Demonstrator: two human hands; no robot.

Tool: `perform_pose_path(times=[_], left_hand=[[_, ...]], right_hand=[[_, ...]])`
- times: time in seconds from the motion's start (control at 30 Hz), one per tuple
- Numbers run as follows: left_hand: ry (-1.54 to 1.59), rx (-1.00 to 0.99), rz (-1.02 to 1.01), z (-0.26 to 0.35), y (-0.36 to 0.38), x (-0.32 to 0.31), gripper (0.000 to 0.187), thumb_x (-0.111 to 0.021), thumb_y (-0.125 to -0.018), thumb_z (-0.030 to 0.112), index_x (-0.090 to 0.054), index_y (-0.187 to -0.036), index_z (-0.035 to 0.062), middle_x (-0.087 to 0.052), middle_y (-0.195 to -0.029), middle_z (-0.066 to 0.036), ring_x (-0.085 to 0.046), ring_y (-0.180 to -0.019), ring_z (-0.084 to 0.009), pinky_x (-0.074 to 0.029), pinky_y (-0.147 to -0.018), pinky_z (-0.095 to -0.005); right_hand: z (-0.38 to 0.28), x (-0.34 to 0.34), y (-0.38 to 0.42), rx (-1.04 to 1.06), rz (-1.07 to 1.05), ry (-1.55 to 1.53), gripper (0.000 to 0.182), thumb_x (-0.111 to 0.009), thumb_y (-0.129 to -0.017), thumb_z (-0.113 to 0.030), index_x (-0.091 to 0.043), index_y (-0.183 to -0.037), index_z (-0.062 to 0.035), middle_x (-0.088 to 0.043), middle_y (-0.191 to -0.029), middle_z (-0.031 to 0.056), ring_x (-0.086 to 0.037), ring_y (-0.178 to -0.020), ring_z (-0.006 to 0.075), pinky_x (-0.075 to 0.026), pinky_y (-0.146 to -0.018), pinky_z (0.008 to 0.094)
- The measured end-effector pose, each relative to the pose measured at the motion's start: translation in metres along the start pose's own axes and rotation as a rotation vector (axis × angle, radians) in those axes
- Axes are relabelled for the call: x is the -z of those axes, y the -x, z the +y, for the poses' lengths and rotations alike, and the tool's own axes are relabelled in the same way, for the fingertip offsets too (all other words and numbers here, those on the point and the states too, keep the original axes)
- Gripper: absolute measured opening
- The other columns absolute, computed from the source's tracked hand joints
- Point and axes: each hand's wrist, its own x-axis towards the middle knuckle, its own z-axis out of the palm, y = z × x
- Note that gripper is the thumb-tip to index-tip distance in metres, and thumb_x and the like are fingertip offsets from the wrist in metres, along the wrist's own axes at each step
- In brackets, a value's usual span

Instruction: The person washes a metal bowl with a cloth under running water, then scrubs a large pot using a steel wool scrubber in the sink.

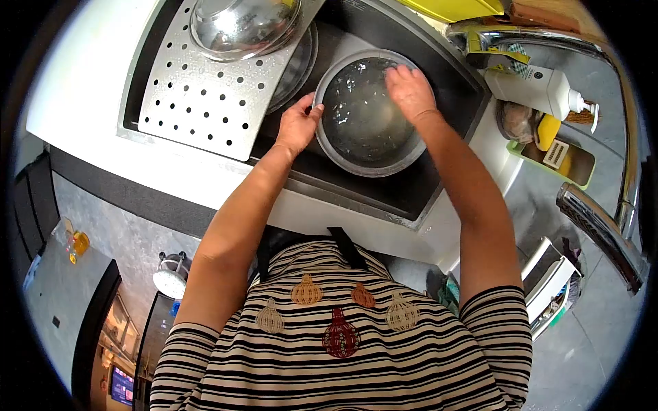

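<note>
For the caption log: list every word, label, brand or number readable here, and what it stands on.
No text can be read.
White pump bottle: a small dark mark, too small to read.
Packet by the tap: print blurred.
Bowl, left hand, right hand: no lettering.

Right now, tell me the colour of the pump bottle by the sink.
White pump bottle, head view.

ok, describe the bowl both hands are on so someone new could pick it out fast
Start at the dark sink set in the white counter. Right of the perforated metal tray sits a round metal bowl with water in it; the left hand grips its rim and the right hand reaches inside. Unlike the shiny bowl on the tray, it sits down in the basin.
</note>
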Motion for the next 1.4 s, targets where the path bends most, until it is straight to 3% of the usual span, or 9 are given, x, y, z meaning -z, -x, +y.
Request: perform_pose_path(times=[0.23, 0.4, 0.6, 0.73, 0.8, 0.9, 0.97, 1.2, 1.4], left_hand=[[0.042, 0.238, -0.046, 0.026, 0.007, 0.005, 0.034, -0.053, -0.090, 0.019, -0.052, -0.122, 0.0113, -0.061, -0.085, 0.000, -0.054, -0.066, -0.0083, -0.048, -0.053, -0.0247], [0.151, 0.260, -0.043, 0.024, 0.007, 0.004, 0.035, -0.054, -0.089, 0.019, -0.051, -0.123, 0.0113, -0.060, -0.084, 0.001, -0.054, -0.065, -0.0083, -0.048, -0.053, -0.0243], [0.137, 0.259, -0.057, 0.020, 0.005, 0.003, 0.033, -0.054, -0.089, 0.018, -0.052, -0.121, 0.0105, -0.061, -0.086, -0.001, -0.054, -0.065, -0.0080, -0.046, -0.053, -0.0242], [0.155, 0.075, -0.028, 0.001, -0.001, 0.000, 0.037, -0.057, -0.087, 0.021, -0.053, -0.122, 0.0123, -0.063, -0.079, -0.005, -0.056, -0.062, -0.0110, -0.049, -0.054, -0.0264], [0.101, 0.061, -0.041, 0.011, 0.001, -0.001, 0.037, -0.057, -0.087, 0.021, -0.053, -0.123, 0.0134, -0.062, -0.077, -0.004, -0.055, -0.061, -0.0108, -0.048, -0.054, -0.0263], [0.140, 0.225, -0.006, 0.020, 0.005, 0.003, 0.036, -0.056, -0.087, 0.020, -0.053, -0.123, 0.0150, -0.061, -0.076, -0.004, -0.055, -0.061, -0.0108, -0.048, -0.055, -0.0265], [0.151, 0.236, -0.021, 0.025, 0.005, 0.004, 0.037, -0.056, -0.087, 0.020, -0.053, -0.124, 0.0178, -0.062, -0.080, -0.003, -0.056, -0.064, -0.0105, -0.049, -0.056, -0.0266], [0.238, 0.295, -0.060, 0.030, 0.007, 0.005, 0.040, -0.056, -0.087, 0.019, -0.050, -0.127, 0.0199, -0.063, -0.088, -0.004, -0.057, -0.071, -0.0095, -0.050, -0.059, -0.0265], [0.178, 0.129, -0.058, 0.000, -0.003, 0.000, 0.040, -0.055, -0.088, 0.017, -0.049, -0.128, 0.0184, -0.063, -0.089, -0.004, -0.057, -0.071, -0.0099, -0.049, -0.060, -0.0264]], right_hand=[[-0.056, 0.001, 0.060, -0.225, -0.500, -0.042, 0.016, -0.057, -0.072, -0.015, -0.069, -0.082, -0.0104, -0.062, -0.090, 0.0032, -0.049, -0.093, 0.0232, -0.041, -0.071, 0.0379], [-0.093, 0.032, 0.036, -0.542, -0.889, -0.775, 0.051, -0.059, -0.072, -0.045, -0.065, -0.100, -0.0025, -0.061, -0.106, 0.0192, -0.057, -0.102, 0.0304, -0.044, -0.087, 0.0375], [-0.112, 0.012, 0.010, -0.662, -0.480, -1.795, 0.041, -0.065, -0.074, -0.015, -0.058, -0.114, -0.0061, -0.063, -0.106, 0.0103, -0.058, -0.096, 0.0194, -0.044, -0.085, 0.0297], [-0.051, 0.044, 0.002, -0.314, 0.107, -0.746, 0.034, -0.060, -0.066, -0.004, -0.063, -0.099, -0.0117, -0.057, -0.099, 0.0080, -0.052, -0.092, 0.0284, -0.046, -0.082, 0.0355], [-0.010, 0.021, 0.016, -0.093, -0.026, -0.246, 0.016, -0.059, -0.070, -0.009, -0.066, -0.084, -0.0086, -0.057, -0.093, 0.0036, -0.050, -0.094, 0.0208, -0.043, -0.075, 0.0340], [0.000, -0.009, 0.050, -0.019, 0.081, -0.104, 0.014, -0.055, -0.071, -0.008, -0.065, -0.080, -0.0064, -0.056, -0.088, 0.0043, -0.049, -0.093, 0.0216, -0.042, -0.072, 0.0352], [-0.017, -0.007, 0.079, 0.026, -0.207, -0.142, 0.013, -0.056, -0.069, -0.012, -0.066, -0.077, -0.0060, -0.057, -0.086, 0.0051, -0.049, -0.093, 0.0236, -0.041, -0.073, 0.0384], [-0.107, 0.035, 0.050, -0.454, -0.737, -0.965, 0.040, -0.053, -0.074, -0.035, -0.064, -0.103, -0.0112, -0.063, -0.102, 0.0148, -0.057, -0.099, 0.0337, -0.044, -0.087, 0.0404], [-0.111, 0.020, 0.032, -0.558, -0.141, -1.687, 0.031, -0.055, -0.075, -0.014, -0.063, -0.104, -0.0106, -0.065, -0.095, 0.0133, -0.062, -0.088, 0.0237, -0.046, -0.080, 0.0325]])
